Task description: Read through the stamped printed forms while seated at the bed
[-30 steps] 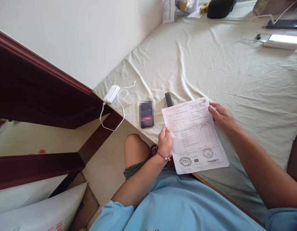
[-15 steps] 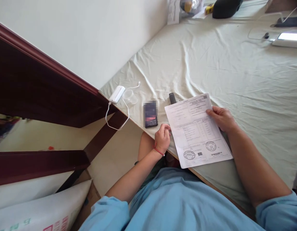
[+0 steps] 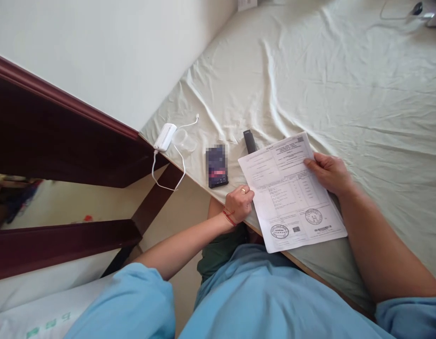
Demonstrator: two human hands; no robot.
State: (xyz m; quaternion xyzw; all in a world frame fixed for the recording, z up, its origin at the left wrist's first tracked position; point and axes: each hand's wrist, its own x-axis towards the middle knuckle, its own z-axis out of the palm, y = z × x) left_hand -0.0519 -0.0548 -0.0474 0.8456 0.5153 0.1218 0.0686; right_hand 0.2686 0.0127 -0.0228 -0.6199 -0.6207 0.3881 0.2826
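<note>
A white printed document point(image 3: 291, 197), with tables, two round stamps and small code blocks, lies tilted over the front edge of the cloth-covered surface. My right hand point(image 3: 328, 172) grips its right edge, thumb on top and fingers underneath. Curled closed, my left hand point(image 3: 240, 203) pinches the left edge; its fingertips are mostly hidden. A ring and a red string bracelet show on that hand and wrist. Left of the paper lies a phone point(image 3: 217, 167) with its screen partly blurred out. A black stick-shaped object point(image 3: 249, 141) pokes out behind the document's top left corner.
A white power adapter point(image 3: 165, 137) with a looping cable sits at the left edge beside a clear plastic cup point(image 3: 186, 140). Dark red wooden framing point(image 3: 73, 155) stands to the left. The pale bedsheet point(image 3: 327, 84) is wrinkled. A cable and plug point(image 3: 417, 8) lie far right.
The view has tipped downward, so the items at the back have mostly left it. My left hand has turned and closed at the document's left edge. My right hand keeps its grip.
</note>
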